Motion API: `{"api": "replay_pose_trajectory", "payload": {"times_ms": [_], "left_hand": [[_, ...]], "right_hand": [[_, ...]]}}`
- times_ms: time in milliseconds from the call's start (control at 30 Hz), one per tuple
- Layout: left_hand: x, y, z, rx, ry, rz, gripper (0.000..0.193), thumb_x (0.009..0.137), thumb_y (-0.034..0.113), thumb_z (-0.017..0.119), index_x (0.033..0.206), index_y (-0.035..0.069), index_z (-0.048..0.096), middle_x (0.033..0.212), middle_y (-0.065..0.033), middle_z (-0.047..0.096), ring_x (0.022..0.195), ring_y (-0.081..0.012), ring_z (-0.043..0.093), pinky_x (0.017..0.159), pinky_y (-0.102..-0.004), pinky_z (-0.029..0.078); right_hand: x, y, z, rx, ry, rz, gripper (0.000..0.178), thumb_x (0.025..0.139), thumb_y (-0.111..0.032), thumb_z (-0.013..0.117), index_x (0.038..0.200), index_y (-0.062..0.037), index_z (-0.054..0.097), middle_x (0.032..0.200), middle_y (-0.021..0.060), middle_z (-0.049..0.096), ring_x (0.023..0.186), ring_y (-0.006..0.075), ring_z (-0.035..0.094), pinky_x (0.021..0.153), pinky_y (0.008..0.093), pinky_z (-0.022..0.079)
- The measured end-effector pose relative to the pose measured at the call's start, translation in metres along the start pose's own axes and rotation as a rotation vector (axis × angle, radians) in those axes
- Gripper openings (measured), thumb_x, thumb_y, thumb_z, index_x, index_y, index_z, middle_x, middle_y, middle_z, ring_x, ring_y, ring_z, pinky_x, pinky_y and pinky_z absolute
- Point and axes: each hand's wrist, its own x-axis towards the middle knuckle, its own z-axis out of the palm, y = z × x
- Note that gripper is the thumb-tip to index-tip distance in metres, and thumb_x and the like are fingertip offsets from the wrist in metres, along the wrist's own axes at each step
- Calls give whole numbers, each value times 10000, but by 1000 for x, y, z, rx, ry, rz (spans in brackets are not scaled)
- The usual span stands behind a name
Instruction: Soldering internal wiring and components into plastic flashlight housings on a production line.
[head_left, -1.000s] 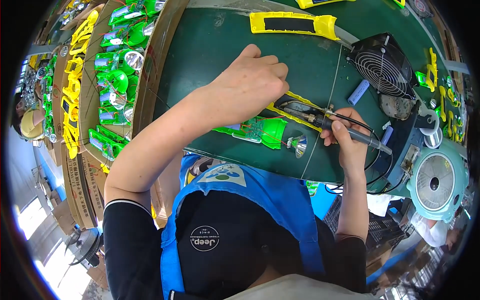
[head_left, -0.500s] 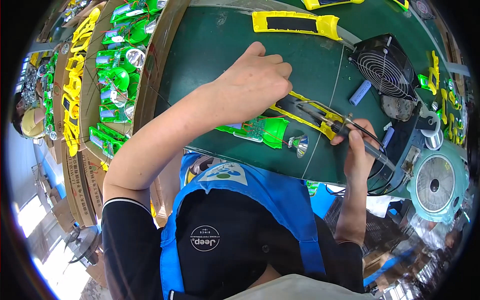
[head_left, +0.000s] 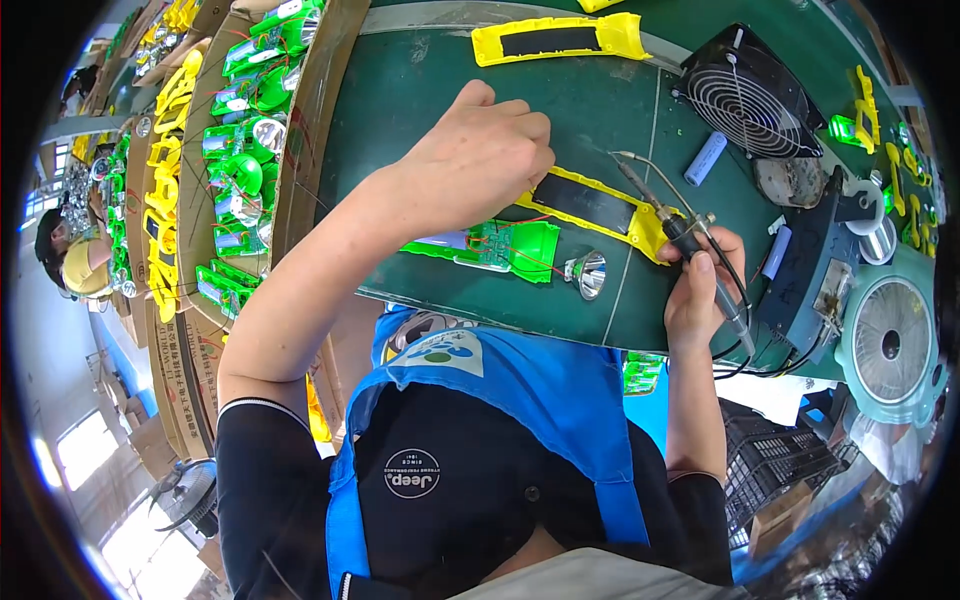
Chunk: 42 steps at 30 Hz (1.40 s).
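My left hand [head_left: 480, 160] is closed over the left end of a yellow casing with a black panel [head_left: 600, 207] on the green bench mat [head_left: 420, 100]. My right hand [head_left: 700, 290] grips a soldering iron [head_left: 665, 215], its thin tip raised above the casing's right end. Just in front of the casing lies a green flashlight half with a circuit board and red wires [head_left: 495, 247], and a silver reflector cone [head_left: 588, 273] sits beside it.
A black fan [head_left: 750, 95] stands at the back right, with a blue cylindrical cell [head_left: 705, 157] beside it. Another yellow casing [head_left: 560, 38] lies at the far edge. Cardboard trays of green and yellow parts [head_left: 240, 150] line the left. A round teal device [head_left: 890, 335] sits at the right.
The soldering iron has lifted off the casing and its tip has swung up and away. My left hand has shifted slightly to the left end of the casing.
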Motion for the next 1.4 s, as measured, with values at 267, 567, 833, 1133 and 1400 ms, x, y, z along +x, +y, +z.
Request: {"api": "replay_pose_trajectory", "payload": {"times_ms": [267, 567, 833, 1133, 1400], "left_hand": [[-11, 5, -11, -158, 165, -37, 43, 777, 108, 679, 811, 87, 663, 914, -27, 556, 882, -187, 555, 840, -359, 374], [-33, 44, 12, -287, 326, -190, 148, 709, 52, 724, 785, 96, 606, 998, -32, 553, 992, -234, 521, 895, -370, 348], [-17, 70, 34, -255, 492, -145, 162, 714, 75, 719, 833, 107, 614, 766, -14, 591, 843, -203, 580, 886, -391, 386], [-11, 70, 33, -60, 236, -219, 77, 745, 74, 655, 815, 84, 627, 772, -54, 578, 800, -236, 567, 772, -360, 419], [-2, 69, 29, -41, 151, -215, 30, 760, 103, 643, 760, 75, 629, 719, -67, 566, 763, -243, 567, 736, -370, 417]], "right_hand": [[1, -2, 3, -55, -48, -14, 238, 924, -157, 600, 1054, 16, 501, 885, 142, 652, 813, 167, 640, 799, 286, 501], [12, 1, 9, -229, 41, -240, 284, 948, -180, 581, 1138, -4, 466, 1036, 129, 614, 934, 175, 631, 881, 299, 466], [-4, 7, 56, 18, -45, -9, 278, 978, -225, 543, 1151, -30, 449, 1034, 115, 596, 955, 148, 592, 879, 299, 463], [11, -18, -29, 254, -160, 216, 235, 918, -170, 583, 1029, 30, 527, 869, 168, 640, 803, 210, 630, 784, 342, 501], [25, -40, -21, -231, -278, 394, 227, 860, -181, 628, 934, 25, 568, 711, 102, 633, 633, 146, 611, 666, 273, 501]]}}
